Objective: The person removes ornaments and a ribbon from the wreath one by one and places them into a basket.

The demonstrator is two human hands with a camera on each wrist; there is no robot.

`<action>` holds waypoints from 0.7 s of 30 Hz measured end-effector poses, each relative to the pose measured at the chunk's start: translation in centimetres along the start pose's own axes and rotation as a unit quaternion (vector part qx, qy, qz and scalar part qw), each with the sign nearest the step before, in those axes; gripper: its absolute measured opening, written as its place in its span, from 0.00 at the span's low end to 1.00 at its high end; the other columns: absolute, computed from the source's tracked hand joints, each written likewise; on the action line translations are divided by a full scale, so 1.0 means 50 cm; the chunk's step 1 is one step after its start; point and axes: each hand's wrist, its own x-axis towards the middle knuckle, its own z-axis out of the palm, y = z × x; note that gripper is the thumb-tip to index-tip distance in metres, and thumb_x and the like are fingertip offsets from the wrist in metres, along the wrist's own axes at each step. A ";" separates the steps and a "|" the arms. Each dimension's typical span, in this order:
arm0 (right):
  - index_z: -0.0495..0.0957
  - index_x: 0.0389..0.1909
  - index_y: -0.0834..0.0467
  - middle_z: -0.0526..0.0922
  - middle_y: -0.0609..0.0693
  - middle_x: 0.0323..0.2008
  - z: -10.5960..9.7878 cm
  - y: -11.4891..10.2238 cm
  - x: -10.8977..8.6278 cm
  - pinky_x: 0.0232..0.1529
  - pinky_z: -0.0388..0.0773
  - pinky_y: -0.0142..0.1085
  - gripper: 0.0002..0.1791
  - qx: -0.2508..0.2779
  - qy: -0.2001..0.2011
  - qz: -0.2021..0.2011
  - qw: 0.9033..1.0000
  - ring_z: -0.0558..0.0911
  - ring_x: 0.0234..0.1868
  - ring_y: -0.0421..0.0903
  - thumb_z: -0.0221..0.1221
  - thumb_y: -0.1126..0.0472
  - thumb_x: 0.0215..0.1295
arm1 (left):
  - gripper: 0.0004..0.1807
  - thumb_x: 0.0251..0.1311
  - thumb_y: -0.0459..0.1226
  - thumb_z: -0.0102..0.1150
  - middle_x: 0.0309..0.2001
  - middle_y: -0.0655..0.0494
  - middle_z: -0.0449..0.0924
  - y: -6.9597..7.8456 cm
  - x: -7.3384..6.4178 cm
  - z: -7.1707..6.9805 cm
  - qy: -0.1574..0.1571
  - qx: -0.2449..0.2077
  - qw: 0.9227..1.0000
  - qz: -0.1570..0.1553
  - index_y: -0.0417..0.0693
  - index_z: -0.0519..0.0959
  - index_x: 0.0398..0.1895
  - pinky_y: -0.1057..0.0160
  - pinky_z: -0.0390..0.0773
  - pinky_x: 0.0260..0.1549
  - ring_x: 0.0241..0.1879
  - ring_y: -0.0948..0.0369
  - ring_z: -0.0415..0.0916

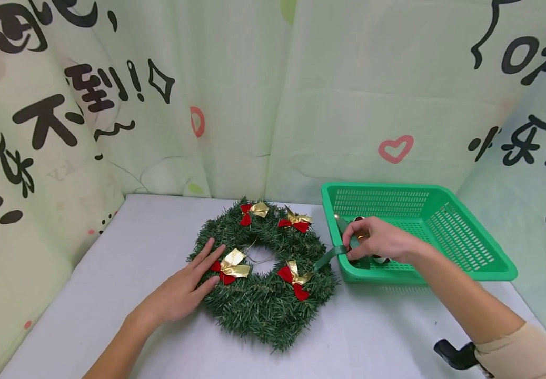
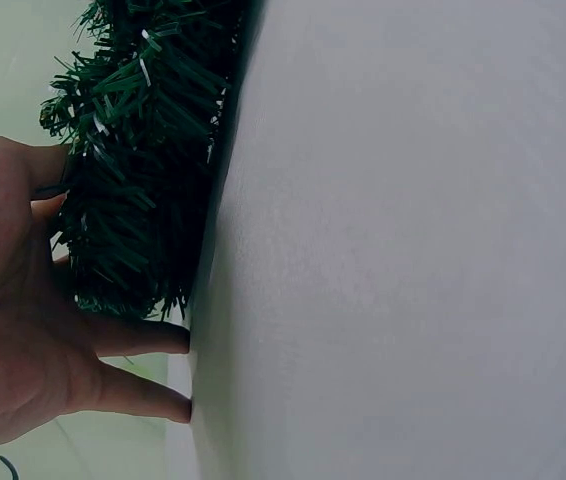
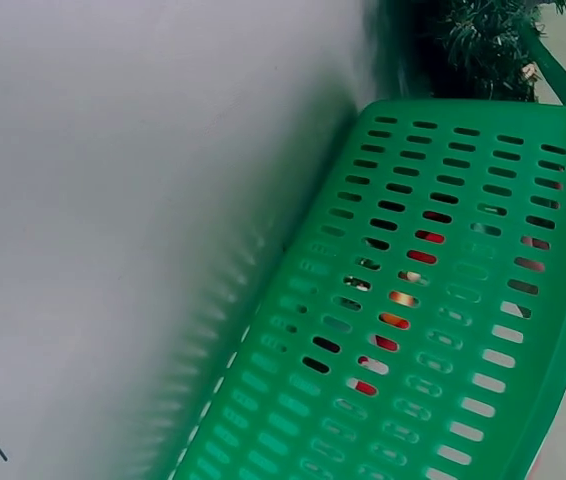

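Observation:
A green artificial wreath [image 1: 268, 310] with several red-and-gold bows [image 1: 235, 264] lies on the white table. My left hand [image 1: 182, 292] rests at its left side, fingers spread over the greenery; in the left wrist view, two fingertips [image 2: 168, 402] of this hand [image 2: 23, 300] reach the tabletop beside the wreath [image 2: 143, 180]. A dark green ribbon [image 1: 328, 258] runs from the wreath's right side over the rim of a green basket [image 1: 443, 275]. My right hand [image 1: 381, 239] is inside the basket's left end, thumb and fingers pinching the ribbon near the rim. Small items under that hand are mostly hidden.
The perforated basket wall [image 3: 433, 300] fills much of the right wrist view, with red and gold bits showing through its slots. A black curved object [image 1: 455, 355] is by the right sleeve. Printed curtains [image 1: 339, 105] enclose the table's back and sides.

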 end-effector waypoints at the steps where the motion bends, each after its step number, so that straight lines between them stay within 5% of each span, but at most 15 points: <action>1: 0.81 0.41 0.64 0.70 0.54 0.34 0.001 0.001 0.000 0.32 0.68 0.39 0.14 -0.003 0.003 0.000 1.000 0.67 0.30 0.45 0.74 0.64 0.58 | 0.36 0.82 0.54 0.42 0.87 0.55 0.33 0.000 0.000 0.000 0.000 0.000 1.000 0.000 0.69 0.43 0.86 0.28 0.67 0.65 0.77 0.34 0.58; 9: 0.81 0.40 0.63 0.71 0.49 0.26 0.004 0.004 0.000 0.30 0.67 0.36 0.12 -0.021 0.015 0.009 1.000 0.68 0.27 0.44 0.73 0.64 0.59 | 0.36 0.82 0.54 0.42 0.87 0.54 0.33 0.000 0.002 0.000 -0.002 0.000 1.000 0.001 0.68 0.43 0.86 0.28 0.67 0.65 0.76 0.34 0.59; 21: 0.80 0.39 0.61 0.77 0.53 0.37 -0.003 0.020 -0.014 0.32 0.72 0.39 0.10 -0.046 0.025 0.020 0.998 0.72 0.35 0.48 0.71 0.62 0.64 | 0.36 0.82 0.55 0.42 0.87 0.55 0.32 -0.004 0.002 0.002 -0.001 0.000 1.000 0.001 0.69 0.42 0.86 0.29 0.68 0.65 0.76 0.35 0.60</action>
